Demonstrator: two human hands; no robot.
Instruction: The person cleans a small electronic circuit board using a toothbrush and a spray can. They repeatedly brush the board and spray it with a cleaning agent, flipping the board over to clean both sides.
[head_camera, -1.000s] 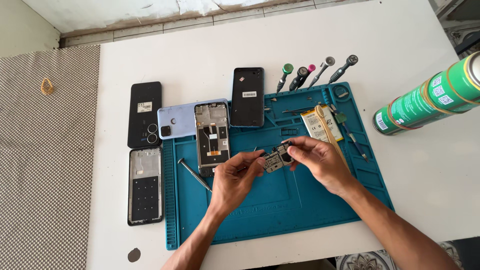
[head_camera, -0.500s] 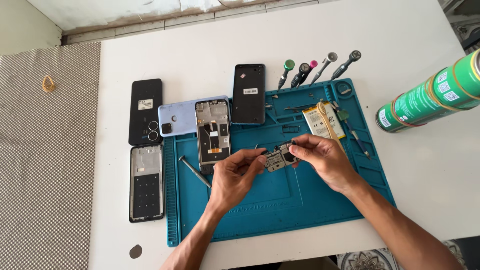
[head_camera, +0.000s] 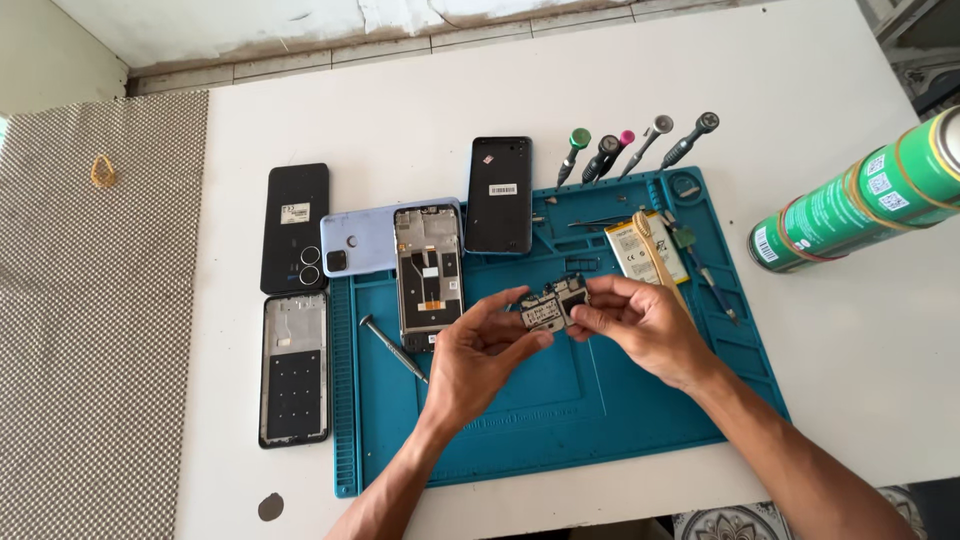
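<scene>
Both hands hold a small phone circuit board (head_camera: 553, 304) just above the middle of the blue repair mat (head_camera: 620, 420). The left hand (head_camera: 480, 355) comes up from six o'clock, palm turned inward, its grip pinching the board's left edge between thumb and fingertips. The right hand (head_camera: 640, 325) reaches in from four o'clock, its grip pinching the right edge likewise. To handle such a board well, I judge it best held by the edges only, level and low over the mat, clear of the components. At nine o'clock from the board lies an open phone frame (head_camera: 428, 272); at two o'clock, what looks like a battery (head_camera: 640, 250) under a yellowish pry tool (head_camera: 655, 255). A screwdriver (head_camera: 392, 346) rests on the mat's left side, on the white worktop (head_camera: 400, 100).
</scene>
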